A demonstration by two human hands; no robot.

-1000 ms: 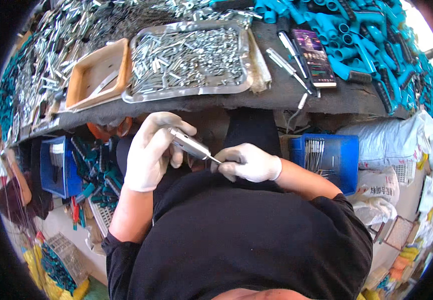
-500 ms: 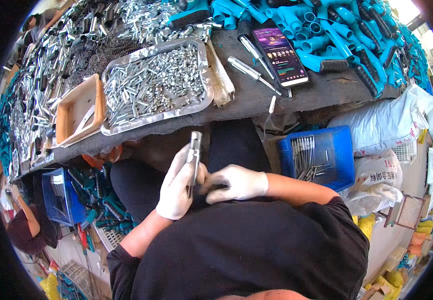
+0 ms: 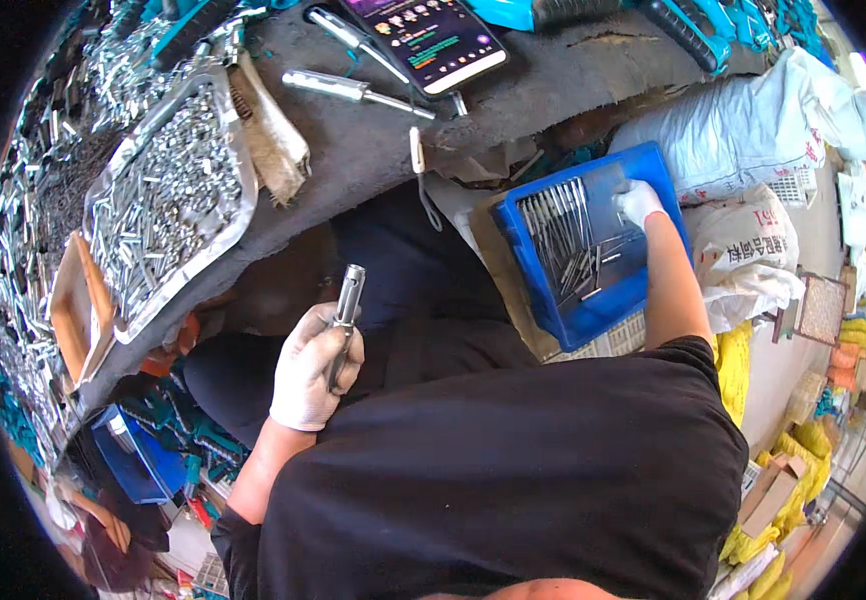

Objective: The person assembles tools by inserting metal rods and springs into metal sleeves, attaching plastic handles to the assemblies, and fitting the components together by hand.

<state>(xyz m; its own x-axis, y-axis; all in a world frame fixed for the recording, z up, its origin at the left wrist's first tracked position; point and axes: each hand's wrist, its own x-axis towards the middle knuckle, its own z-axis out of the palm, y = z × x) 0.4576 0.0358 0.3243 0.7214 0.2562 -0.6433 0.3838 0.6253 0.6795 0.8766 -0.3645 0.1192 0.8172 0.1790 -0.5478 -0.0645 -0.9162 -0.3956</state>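
Observation:
My left hand point(image 3: 313, 365), in a white glove, is closed around a shiny metal tube point(image 3: 350, 295) with a slotted upper part. It holds the tube upright above my lap; a darker lower part shows between the fingers. On the right, my gloved right hand point(image 3: 639, 204) reaches over the far wall side of a blue plastic bin point(image 3: 603, 325) and down into it. Its fingertips are small and blurred, so I cannot tell whether they grip anything. Slim metal rods point(image 3: 558, 225) lie in the bin, left of that hand, some in a row and some loose.
A metal tray point(image 3: 188, 165) of small steel parts and an orange-brown tray point(image 3: 83, 300) stand on the cloth-covered bench. A phone point(image 3: 443, 50) lies near a metal rod assembly point(image 3: 353, 90). White sacks point(image 3: 723, 130) are beyond the bin. Another person point(image 3: 118, 535) sits at lower left.
My right hand has left my lap and gone right, into the blue bin. The left hand still holds the metal tube. The view has turned toward the right.

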